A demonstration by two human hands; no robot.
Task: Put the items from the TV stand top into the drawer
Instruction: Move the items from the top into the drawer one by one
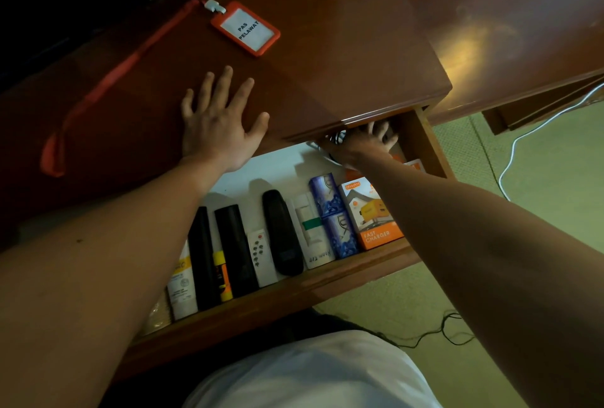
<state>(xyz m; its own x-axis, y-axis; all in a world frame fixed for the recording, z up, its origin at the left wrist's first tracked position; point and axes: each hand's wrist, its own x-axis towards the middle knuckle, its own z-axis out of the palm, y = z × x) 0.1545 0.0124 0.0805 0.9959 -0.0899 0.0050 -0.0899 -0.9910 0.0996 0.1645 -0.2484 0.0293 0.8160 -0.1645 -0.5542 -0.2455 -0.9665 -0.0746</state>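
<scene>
White-clothed lap (313, 375) is being seen nearest. Left hand (217, 123) is being pressed flat, spread, on glossy brown wooden stand top (327, 32) near orange badge holder (245, 28); right hand (369, 143), spread, is being reached into open wooden drawer (294, 286)'s back corner.

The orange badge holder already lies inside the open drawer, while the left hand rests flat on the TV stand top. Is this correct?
Not quite. The head view shows the orange badge holder on the TV stand top, not in the drawer. The left hand does rest flat there.

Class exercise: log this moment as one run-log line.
left hand: flat on stand top | right hand: reaching into drawer back, grip hidden | badge: on top
</scene>
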